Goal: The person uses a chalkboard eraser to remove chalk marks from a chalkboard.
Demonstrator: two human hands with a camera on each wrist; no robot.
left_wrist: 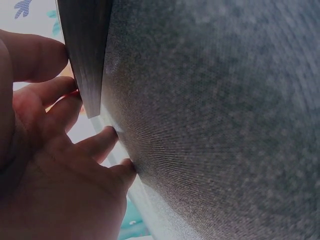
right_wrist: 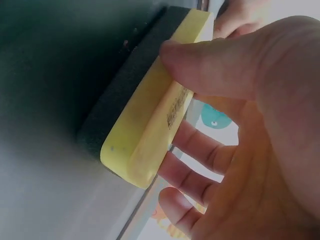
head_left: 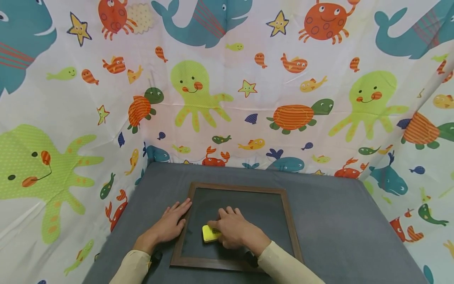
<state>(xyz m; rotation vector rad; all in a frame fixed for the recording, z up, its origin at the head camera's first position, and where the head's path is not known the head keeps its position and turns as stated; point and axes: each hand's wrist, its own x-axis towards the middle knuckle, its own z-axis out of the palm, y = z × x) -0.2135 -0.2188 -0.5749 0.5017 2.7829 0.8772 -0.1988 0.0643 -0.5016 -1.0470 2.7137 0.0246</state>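
**Inspector:** Where is the eraser and what holds it?

**Assistant:** The yellow eraser (head_left: 211,233) lies face down on the chalkboard (head_left: 248,209), near its lower left corner. The right hand (head_left: 234,230) covers it from above; in the right wrist view the thumb (right_wrist: 210,67) presses one long side and the fingers (right_wrist: 200,147) curl round the other, so it is pinched across its width.

**Inspector:** And the other hand?

**Assistant:** The left hand (head_left: 170,225) lies flat, fingers spread, on the wooden frame (head_left: 186,221) at the board's left edge, its fingertips (left_wrist: 107,137) touching the grey bench (head_left: 337,228) cover beside it.

**Inspector:** Handling assessment?

**Assistant:** The eraser looks light, with a stiff yellow plastic back and a soft dark felt pad (right_wrist: 125,85) beneath. The smooth back could slip, so I judge a grip across the long sides soundest. The board looks rigid and flat but may slide on the cloth; bracing its frame seems prudent.
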